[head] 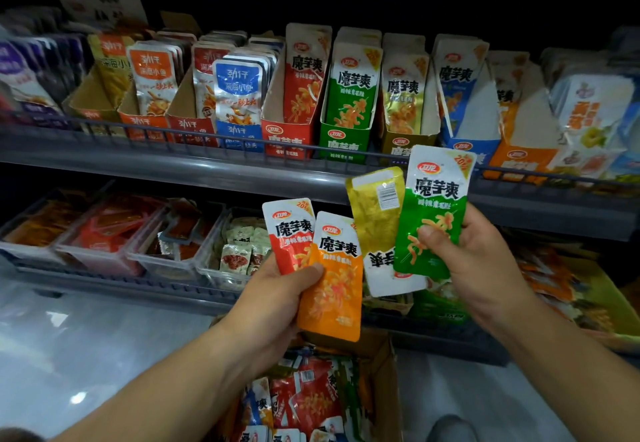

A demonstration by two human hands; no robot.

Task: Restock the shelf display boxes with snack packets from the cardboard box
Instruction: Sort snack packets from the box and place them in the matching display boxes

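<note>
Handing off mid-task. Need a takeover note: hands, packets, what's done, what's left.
Left hand grips a red packet and an orange packet.
Right hand grips a green packet and a gold packet, which is back side out and upside down.
None of the four is placed yet.
On the upper shelf: red display box, green display box, gold display box, orange display box.
The cardboard box on the floor holds more packets.
Left: slot the four by colour, then continue from the box.

Both forearms are bare down to the left hand and right hand; one grey, rounded shoe toe shows below them.
</note>
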